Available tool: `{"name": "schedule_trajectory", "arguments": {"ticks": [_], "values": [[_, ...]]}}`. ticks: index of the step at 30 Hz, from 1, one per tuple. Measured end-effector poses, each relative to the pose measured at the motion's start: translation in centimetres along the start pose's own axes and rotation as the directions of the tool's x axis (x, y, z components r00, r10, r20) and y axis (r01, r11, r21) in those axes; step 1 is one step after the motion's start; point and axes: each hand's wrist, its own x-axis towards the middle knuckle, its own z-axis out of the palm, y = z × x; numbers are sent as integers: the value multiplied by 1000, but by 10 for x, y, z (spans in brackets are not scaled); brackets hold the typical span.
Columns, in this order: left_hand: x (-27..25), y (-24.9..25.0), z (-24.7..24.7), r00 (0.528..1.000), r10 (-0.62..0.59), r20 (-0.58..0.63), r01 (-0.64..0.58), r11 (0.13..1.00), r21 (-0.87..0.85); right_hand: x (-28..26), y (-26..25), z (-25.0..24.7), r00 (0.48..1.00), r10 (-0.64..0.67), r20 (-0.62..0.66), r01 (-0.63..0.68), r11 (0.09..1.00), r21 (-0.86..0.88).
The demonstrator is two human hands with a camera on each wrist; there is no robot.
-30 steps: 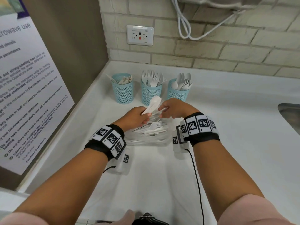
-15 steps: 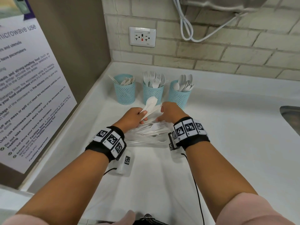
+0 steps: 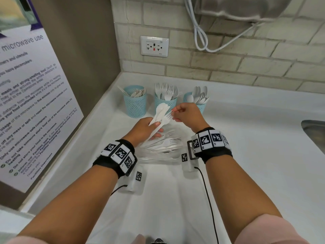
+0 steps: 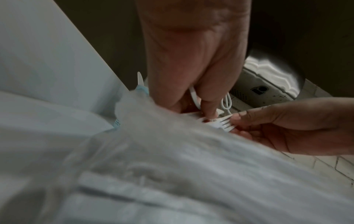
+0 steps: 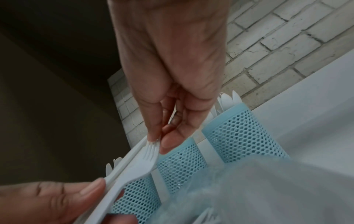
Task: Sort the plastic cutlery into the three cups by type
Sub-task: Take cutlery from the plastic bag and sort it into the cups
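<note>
Three blue mesh cups stand at the back of the white counter: the left cup (image 3: 135,104) has knives, the middle cup (image 3: 165,103) forks, the right cup (image 3: 202,107) spoons. My left hand (image 3: 154,129) grips a bundle of white cutlery (image 3: 161,111), spoons uppermost, raised in front of the middle cup. My right hand (image 3: 173,114) pinches the tines of a white fork (image 5: 147,159) in that bundle between thumb and forefinger (image 5: 153,136). In the right wrist view, the left thumb (image 5: 91,189) presses on the handles.
A clear plastic bag (image 3: 163,148) of more forks and other cutlery lies on the counter below my hands. A steel sink (image 3: 314,134) is at the right edge. A poster wall (image 3: 35,103) closes the left side, and a brick wall with an outlet (image 3: 154,46) stands behind.
Both hands have risen from the bag toward the cups with the bundle. My right hand has shifted onto the fork's tines at the bundle's right side.
</note>
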Motion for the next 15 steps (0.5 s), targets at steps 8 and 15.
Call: {"name": "schedule_trajectory", "arguments": {"ticks": [8,15], "values": [[-3,2,0,1000,14,14,-13,996,-85,2,3,7,999,43,-26,-37,982,186],[0,6,-3,1000,10,-18,-13,975,-220,11,-7,9,998,52,-47,-50,998,44]]}}
